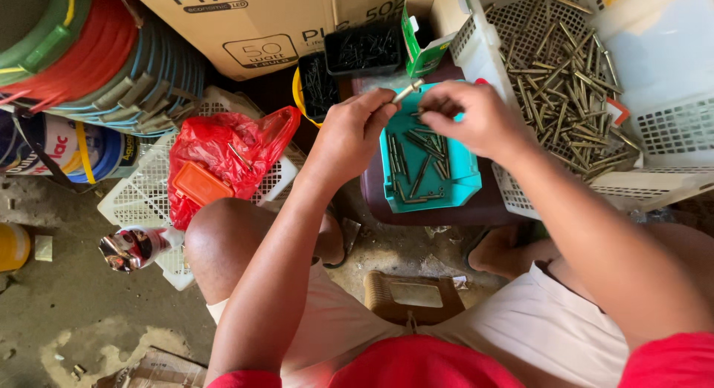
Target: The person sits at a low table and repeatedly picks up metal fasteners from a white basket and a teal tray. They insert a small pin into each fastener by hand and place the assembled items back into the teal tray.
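My left hand point(355, 129) pinches a long brass-coloured screw point(407, 90) between thumb and fingers, its tip pointing up and right. My right hand point(470, 117) hovers just right of it, fingers curled and close to the screw's end, above a teal plastic tray point(465, 165) that holds several similar screws. Whether the right fingers hold anything is hidden. The tray rests on a dark maroon stool point(446, 208) between my knees.
A white perforated basket point(669, 128) at right holds a heap of screws. A red plastic bag point(223, 154) lies in a white basket at left. Black trays of dark screws point(363, 50), cardboard boxes, stacked coloured buckets point(97, 61) and a small can point(132, 248) surround them.
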